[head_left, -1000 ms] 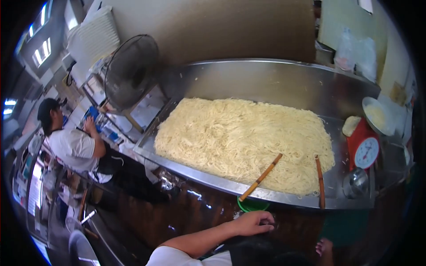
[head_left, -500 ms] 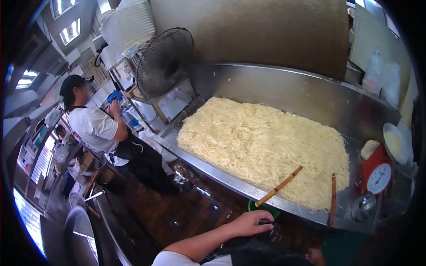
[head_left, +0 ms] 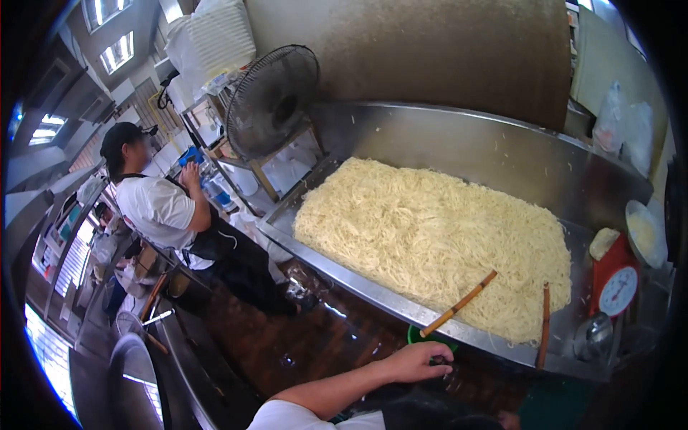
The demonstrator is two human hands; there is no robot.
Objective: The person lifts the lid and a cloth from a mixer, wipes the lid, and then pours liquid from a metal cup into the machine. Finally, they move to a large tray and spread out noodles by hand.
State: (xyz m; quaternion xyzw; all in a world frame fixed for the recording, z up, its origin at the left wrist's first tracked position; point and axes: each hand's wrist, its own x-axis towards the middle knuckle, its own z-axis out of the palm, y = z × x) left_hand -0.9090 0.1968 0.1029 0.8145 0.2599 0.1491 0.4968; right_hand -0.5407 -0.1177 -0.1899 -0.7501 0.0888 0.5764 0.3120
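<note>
My left hand [head_left: 423,362] is in front of my body with its fingers curled. Something dark shows at the fingertips, too small to name. Just beyond this hand is a green container [head_left: 432,338], partly under the metal trough's front rim [head_left: 380,297]. A wide heap of pale noodles [head_left: 430,236] fills much of the trough. Two bamboo sticks, one yellowish [head_left: 459,303] and one reddish-brown [head_left: 545,326], lean across the front rim onto the noodles. Only a sliver of my right hand [head_left: 509,420] shows at the bottom edge; its fingers are hidden.
A red dial scale [head_left: 615,283] and a metal bowl [head_left: 593,335] stand at the trough's right end. A large fan [head_left: 272,100] is behind its left corner. To the left, a person in a dark cap [head_left: 161,204] stands on the wet floor. A large pan [head_left: 135,383] is at lower left.
The whole view has shifted slightly, so the scene sits a little farther right and lower. My left hand keeps its curled pose, and less of my right hand shows.
</note>
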